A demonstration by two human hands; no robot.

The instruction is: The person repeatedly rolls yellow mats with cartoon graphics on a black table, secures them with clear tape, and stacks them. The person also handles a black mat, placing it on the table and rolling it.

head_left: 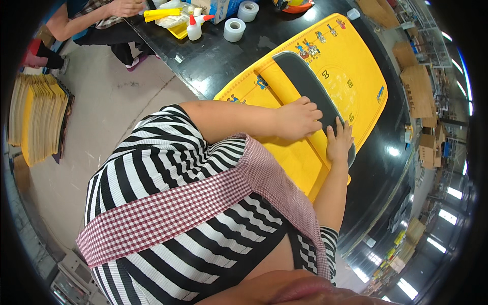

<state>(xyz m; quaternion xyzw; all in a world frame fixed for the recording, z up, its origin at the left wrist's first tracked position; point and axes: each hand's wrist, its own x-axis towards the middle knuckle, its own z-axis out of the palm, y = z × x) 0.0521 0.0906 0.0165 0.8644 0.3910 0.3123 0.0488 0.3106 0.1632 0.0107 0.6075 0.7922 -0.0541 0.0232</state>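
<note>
Spanning the black table (213,61), a big yellow printed sheet (356,81) carries a long dark grey strip (305,81) lying along its fold. Farther back, a yellow tray (178,29) holds a glue bottle (193,28) and pale bits, with two tape rolls (234,29) beside it. Left hand (297,119) presses flat, fingers together, on the strip's edge; right hand (339,141) rests just beside it, fingers slightly spread, fingertips on the strip.
</note>
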